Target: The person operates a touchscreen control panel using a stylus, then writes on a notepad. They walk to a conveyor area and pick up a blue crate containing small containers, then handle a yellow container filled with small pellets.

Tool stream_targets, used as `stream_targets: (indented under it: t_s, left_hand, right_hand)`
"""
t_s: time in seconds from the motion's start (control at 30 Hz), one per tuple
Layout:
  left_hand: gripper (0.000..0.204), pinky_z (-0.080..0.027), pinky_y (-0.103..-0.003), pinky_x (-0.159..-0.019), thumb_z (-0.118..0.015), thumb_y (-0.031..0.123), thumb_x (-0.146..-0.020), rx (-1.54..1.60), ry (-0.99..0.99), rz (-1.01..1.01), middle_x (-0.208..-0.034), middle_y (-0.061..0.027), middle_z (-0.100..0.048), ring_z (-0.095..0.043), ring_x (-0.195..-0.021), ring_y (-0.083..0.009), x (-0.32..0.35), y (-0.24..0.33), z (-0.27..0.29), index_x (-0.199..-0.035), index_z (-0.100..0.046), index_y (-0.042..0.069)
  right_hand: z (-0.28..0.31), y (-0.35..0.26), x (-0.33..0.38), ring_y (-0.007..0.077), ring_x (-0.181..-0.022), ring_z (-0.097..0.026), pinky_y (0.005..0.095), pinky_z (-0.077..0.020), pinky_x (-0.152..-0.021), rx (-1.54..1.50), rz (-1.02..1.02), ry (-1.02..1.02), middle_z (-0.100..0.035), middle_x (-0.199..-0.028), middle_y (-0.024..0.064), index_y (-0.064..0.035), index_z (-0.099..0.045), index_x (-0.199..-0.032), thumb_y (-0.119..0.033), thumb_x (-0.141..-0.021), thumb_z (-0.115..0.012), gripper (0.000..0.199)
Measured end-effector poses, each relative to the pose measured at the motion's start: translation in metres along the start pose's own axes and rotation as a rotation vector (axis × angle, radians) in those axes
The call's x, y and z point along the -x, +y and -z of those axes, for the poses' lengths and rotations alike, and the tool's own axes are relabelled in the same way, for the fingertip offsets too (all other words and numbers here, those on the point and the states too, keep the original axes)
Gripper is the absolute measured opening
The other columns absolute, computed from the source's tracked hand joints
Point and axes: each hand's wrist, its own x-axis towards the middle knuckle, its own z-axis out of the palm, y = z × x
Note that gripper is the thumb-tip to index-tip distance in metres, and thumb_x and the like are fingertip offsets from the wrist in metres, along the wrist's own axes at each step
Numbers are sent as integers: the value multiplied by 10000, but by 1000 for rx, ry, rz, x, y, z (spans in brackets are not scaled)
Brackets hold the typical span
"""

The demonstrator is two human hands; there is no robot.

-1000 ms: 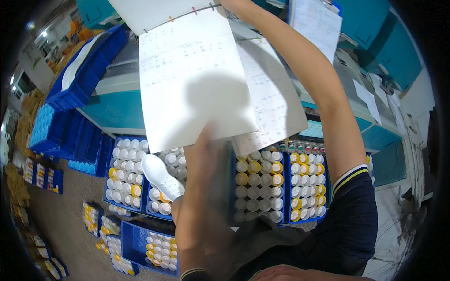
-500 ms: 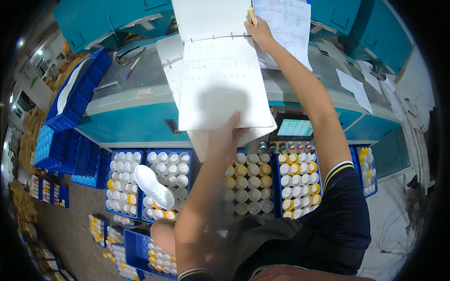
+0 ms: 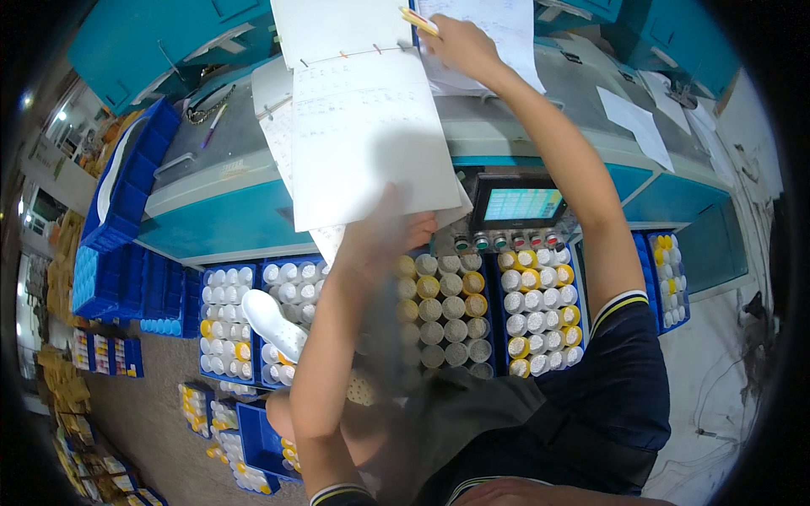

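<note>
Notebook [image 3: 359,156] points away, long axis leaning left.

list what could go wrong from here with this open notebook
If the left hand slips, the open notebook, which overhangs the counter, might slide toward the cups below. That hand is also near the row of buttons and could bump one. The yellow pen-like item in the right hand might mark the papers there.

A workshop, judging by the control screen [image 3: 525,203], teal cabinets [image 3: 126,59] and blue crates [image 3: 261,440] of tubs [image 3: 455,330].
</note>
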Motion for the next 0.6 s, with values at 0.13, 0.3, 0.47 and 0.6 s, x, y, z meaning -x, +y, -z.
stream_targets:
  t_s: [0.13,0.3,0.47,0.6]
  left_hand:
    - [407,-647,-411,-881,-537,215,-1089,33,-99,-157,-1149,-271,-694,-718,-1079,-328,4,-14,2,-1340,-494,-102]
    - [383,-642,-375,-848,-469,251,-1116,14,-32,-155,-1106,-233,-717,-737,-1011,-296,8,-30,-2,-1261,-560,-92]
    - [467,-630,-360,-802,-368,335,-1140,-125,-43,-151,-1032,-192,-738,-753,-917,-263,9,-31,-6,-1180,-630,-49]
    - [446,-620,-380,-835,-375,319,-1139,-33,-85,-178,-1035,-185,-732,-741,-945,-262,13,-33,-7,-1195,-625,-46]
  right_hand:
    - [21,15,104,175,-872,-689,338,-530,-793,-120,73,-60,-728,-940,100,-59,-663,-1208,-376,-968,-703,400]
    - [42,46,188,171,-857,-666,340,-526,-784,-489,-69,-349,-716,-959,86,-47,-678,-1180,-297,-894,-811,403]
    - [53,80,173,218,-883,-661,374,-520,-780,-239,0,-102,-707,-945,83,-57,-699,-1078,-360,-908,-777,356]
    - [44,105,145,302,-972,-634,419,-511,-825,45,184,99,-697,-964,83,-77,-712,-1018,-305,-956,-715,236]
